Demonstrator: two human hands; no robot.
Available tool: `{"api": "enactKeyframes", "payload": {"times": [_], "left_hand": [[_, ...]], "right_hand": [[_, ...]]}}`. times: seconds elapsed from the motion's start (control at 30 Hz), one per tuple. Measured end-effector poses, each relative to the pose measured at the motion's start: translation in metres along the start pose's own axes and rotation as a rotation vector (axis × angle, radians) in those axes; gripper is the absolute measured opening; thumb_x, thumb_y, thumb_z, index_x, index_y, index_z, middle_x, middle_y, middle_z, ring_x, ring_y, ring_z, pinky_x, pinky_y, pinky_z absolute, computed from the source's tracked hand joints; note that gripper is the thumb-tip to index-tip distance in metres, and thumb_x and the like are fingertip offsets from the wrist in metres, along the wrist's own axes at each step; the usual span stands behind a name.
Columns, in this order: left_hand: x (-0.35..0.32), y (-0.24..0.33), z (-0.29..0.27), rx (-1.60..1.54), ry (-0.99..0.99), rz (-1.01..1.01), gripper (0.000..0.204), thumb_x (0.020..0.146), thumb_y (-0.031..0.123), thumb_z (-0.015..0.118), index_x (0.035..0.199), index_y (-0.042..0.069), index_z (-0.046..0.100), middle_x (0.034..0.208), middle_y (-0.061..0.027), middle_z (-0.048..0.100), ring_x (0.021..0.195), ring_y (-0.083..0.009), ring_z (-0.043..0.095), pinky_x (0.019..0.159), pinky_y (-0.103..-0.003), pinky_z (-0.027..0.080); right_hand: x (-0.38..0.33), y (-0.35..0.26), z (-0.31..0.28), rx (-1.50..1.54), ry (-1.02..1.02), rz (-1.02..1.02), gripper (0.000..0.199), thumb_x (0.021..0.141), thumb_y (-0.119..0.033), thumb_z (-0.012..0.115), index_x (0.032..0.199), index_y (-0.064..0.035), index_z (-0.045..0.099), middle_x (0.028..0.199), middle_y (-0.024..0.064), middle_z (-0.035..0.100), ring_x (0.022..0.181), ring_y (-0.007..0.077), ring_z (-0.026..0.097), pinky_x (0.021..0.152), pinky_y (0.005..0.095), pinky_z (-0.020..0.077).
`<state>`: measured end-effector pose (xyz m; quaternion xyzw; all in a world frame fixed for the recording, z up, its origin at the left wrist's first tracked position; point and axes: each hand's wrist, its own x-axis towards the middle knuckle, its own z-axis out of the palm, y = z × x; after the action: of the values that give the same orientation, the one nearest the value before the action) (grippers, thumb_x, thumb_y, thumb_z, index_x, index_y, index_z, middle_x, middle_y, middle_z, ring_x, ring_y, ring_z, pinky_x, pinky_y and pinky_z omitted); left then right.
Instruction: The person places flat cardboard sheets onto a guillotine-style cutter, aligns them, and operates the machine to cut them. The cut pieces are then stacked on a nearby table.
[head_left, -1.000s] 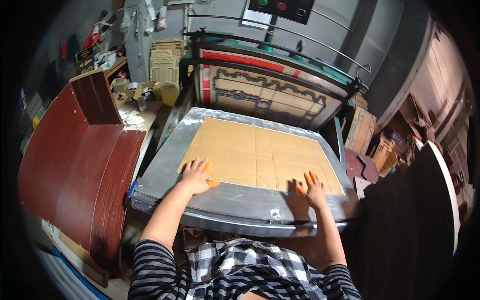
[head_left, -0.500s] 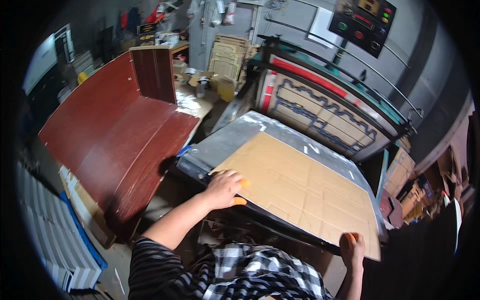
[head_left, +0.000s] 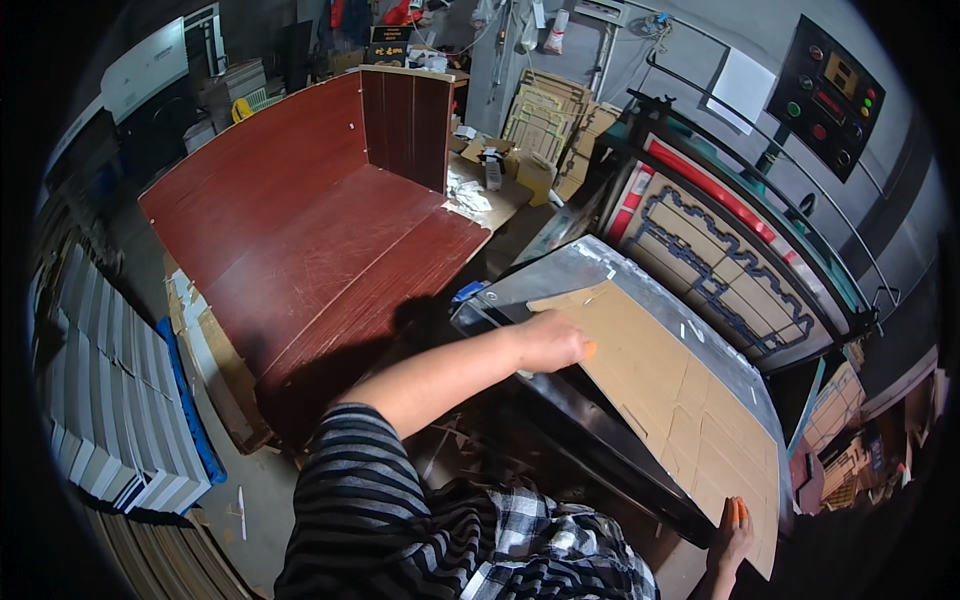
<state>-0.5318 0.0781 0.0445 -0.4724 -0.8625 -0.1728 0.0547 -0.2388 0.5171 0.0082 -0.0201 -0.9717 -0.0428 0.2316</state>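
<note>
Cardboard sheet [head_left: 665, 385]: we count one, overhanging one metal table [head_left: 655, 298]. Our left hand [head_left: 552, 342] closes on its edge; our right hand [head_left: 731, 545] touches it, grip unclear.

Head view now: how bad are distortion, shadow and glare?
Head view: fisheye bows the red-brown panel unit and the frame's corners go black; deep shadow falls across the unit's near side; white scraps beside it look brightly lit; left hand and cardboard sheet read clearly.

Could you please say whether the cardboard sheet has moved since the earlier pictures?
Yes, toward the person: the cardboard sheet now overhangs the front of the metal bed.
</note>
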Motion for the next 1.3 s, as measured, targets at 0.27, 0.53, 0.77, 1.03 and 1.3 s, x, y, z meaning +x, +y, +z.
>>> {"api": "enactKeyframes", "payload": {"times": [0.27,0.53,0.77,1.03,1.3], "left_hand": [[-0.067,-0.034,-0.206,0.482,0.084,-0.102,0.016,0.075,0.008,0.063,0.089,0.014,0.067,0.081,-0.0117,0.066,0.078,-0.0324,0.065,0.067,-0.044,0.052],[-0.399,0.057,-0.291,1.045,0.479,-0.644,0.036,0.077,0.002,0.062,0.112,0.009,0.066,0.113,-0.0153,0.066,0.106,-0.0324,0.063,0.093,-0.041,0.049],[-0.515,0.004,-0.105,0.808,0.599,-1.113,0.024,0.085,0.008,0.057,0.107,0.007,0.067,0.106,-0.0156,0.068,0.101,-0.0297,0.063,0.09,-0.04,0.049],[-0.493,-0.147,0.113,0.736,0.351,-1.385,0.023,0.09,0.019,0.046,0.103,0.012,0.062,0.119,-0.005,0.061,0.118,-0.0311,0.051,0.101,-0.046,0.037],[-0.476,-0.188,0.121,0.637,0.298,-1.254,0.029,0.093,0.02,0.044,0.114,0.011,0.062,0.125,-0.0034,0.06,0.122,-0.0271,0.049,0.104,-0.044,0.034]], "right_hand": [[0.122,-0.116,-0.016,0.165,0.05,-0.128,0.051,0.073,0.012,0.049,0.118,-0.0071,0.062,0.116,0.0165,0.063,0.106,0.0351,0.061,0.09,0.0415,0.0505],[0.28,-0.388,-0.034,0.548,0.308,-0.699,0.043,0.076,0.003,0.056,0.116,-0.0114,0.064,0.117,0.0118,0.064,0.102,0.032,0.062,0.09,0.0381,0.0502],[0.311,-0.568,0.095,0.229,0.152,-0.803,0.041,0.087,-0.019,0.05,0.127,-0.0183,0.057,0.129,0.0095,0.056,0.126,0.0287,0.047,0.107,0.0469,0.0345],[0.127,-0.539,0.136,0.176,-0.417,-1.368,0.041,0.083,-0.036,0.06,0.119,-0.0148,0.063,0.126,0.0122,0.059,0.113,0.0279,0.057,0.096,0.0455,0.042],[0.028,-0.354,0.211,0.413,-0.778,-0.978,0.018,0.076,-0.02,0.06,0.088,-0.0098,0.067,0.089,0.0128,0.066,0.086,0.0324,0.064,0.073,0.0434,0.0522]]}}
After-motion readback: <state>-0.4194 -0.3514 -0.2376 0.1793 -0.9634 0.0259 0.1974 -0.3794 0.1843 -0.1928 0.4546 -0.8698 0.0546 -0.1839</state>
